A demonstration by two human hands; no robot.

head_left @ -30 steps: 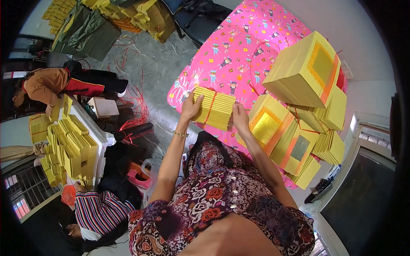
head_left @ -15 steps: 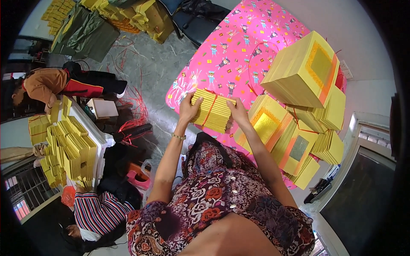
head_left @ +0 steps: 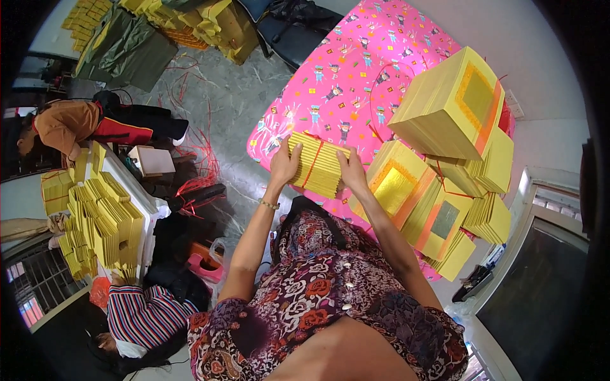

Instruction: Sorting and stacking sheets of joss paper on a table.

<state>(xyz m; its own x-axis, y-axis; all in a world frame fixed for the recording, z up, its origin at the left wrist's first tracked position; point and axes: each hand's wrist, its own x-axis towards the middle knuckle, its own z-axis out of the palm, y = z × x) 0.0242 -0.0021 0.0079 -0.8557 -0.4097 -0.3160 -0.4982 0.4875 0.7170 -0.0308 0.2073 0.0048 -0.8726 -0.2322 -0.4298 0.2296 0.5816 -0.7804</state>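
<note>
A bundle of folded yellow paper point(head_left: 316, 166), tied round its middle with a red string, is held between my two hands over the pink table cover. My left hand point(head_left: 284, 164) grips its left end, thumb on top. At its right end my right hand point(head_left: 352, 170) is closed on it the same way; the fingers under the bundle are hidden. The pink cover point(head_left: 343, 82) carries small printed figures. Just right of my right hand lies a yellow paper stack point(head_left: 395, 180) with a shiny gold square and an orange band.
A tall yellow paper block point(head_left: 438, 105) and several smaller bundles stand on the table's right. At left, two people work at a white table point(head_left: 151, 216) loaded with yellow folded paper point(head_left: 105, 219). Red string point(head_left: 203, 168) lies loose on the grey floor, near a pink stool point(head_left: 206, 261).
My right hand has shifted slightly and wraps further round the bundle's right end. The bundle stays in nearly the same place.
</note>
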